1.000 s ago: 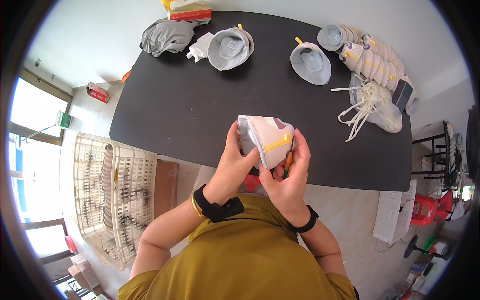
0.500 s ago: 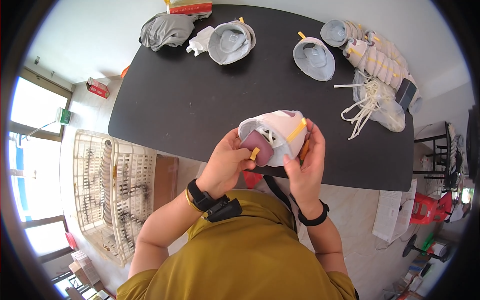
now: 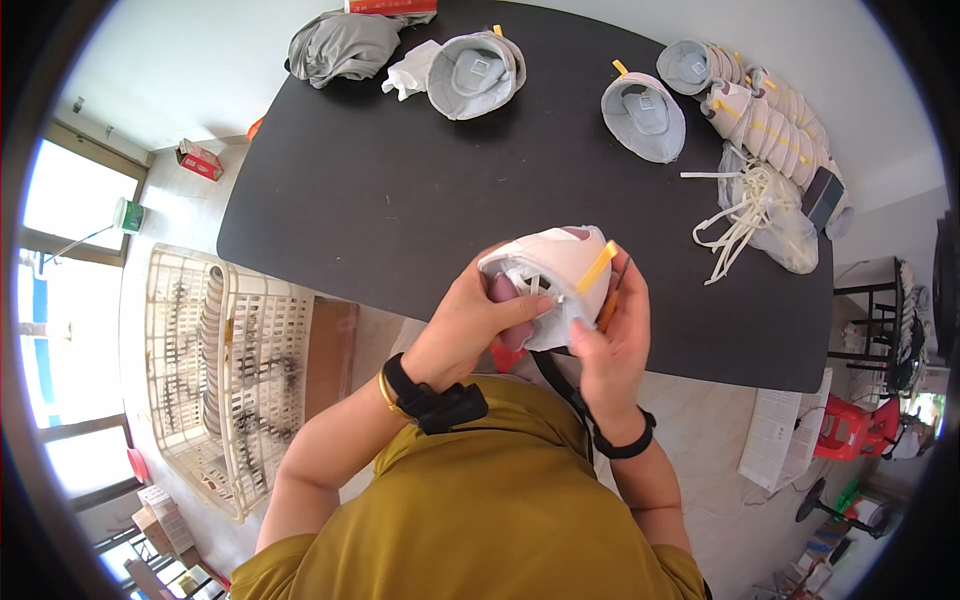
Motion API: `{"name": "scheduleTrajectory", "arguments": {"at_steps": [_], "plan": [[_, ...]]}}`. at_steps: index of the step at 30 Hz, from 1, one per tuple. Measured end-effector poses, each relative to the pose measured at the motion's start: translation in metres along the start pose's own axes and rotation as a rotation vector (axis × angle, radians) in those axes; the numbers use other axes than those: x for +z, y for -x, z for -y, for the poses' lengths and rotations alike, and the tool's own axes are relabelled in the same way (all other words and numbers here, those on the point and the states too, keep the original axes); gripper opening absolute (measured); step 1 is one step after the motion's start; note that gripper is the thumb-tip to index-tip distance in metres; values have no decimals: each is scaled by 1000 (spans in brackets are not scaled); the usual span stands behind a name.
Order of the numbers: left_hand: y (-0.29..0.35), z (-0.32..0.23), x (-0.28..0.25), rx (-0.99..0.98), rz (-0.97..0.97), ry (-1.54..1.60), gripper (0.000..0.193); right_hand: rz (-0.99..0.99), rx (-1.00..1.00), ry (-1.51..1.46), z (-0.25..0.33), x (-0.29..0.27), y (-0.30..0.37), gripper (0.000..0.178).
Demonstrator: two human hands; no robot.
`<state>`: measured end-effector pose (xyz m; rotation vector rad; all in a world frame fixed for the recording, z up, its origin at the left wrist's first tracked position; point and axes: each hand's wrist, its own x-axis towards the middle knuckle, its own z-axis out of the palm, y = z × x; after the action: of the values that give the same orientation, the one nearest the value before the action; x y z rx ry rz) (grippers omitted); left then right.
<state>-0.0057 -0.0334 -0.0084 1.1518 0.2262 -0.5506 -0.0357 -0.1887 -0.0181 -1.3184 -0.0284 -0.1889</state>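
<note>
Presently, above the near edge of the tabletop, your left fingers close partway on the upper, thumb inside. Probably light, soft, floppy: take its padded rim. Your right fingers grip its yellow-tabbed side, orange tool tucked in.

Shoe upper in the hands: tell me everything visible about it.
The pale, fabric-like shoe upper has a yellow strip, a mauve tongue, white lacing and greyish lining. It is tilted by the near edge of the black table, held between the left hand, thumb at its opening, and the right hand.
</note>
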Motion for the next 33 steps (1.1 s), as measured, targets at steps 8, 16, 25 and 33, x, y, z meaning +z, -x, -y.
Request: {"name": "scheduleTrajectory", "arguments": {"at_steps": [8, 16, 25, 33], "plan": [[0, 11, -16, -65, 100, 218, 17, 74, 197, 168, -24, -25, -16, 47], [-4, 22, -13, -37, -117, 332, 17, 236, -843, 984, -22, -18, -13, 34], [-3, 40, -22, 22, -38, 235, 14, 173, -553, 1156, -17, -9, -13, 20], [-6, 31, -15, -9, -49, 167, 14, 280, -454, 1203, -18, -16, -24, 11]]}}
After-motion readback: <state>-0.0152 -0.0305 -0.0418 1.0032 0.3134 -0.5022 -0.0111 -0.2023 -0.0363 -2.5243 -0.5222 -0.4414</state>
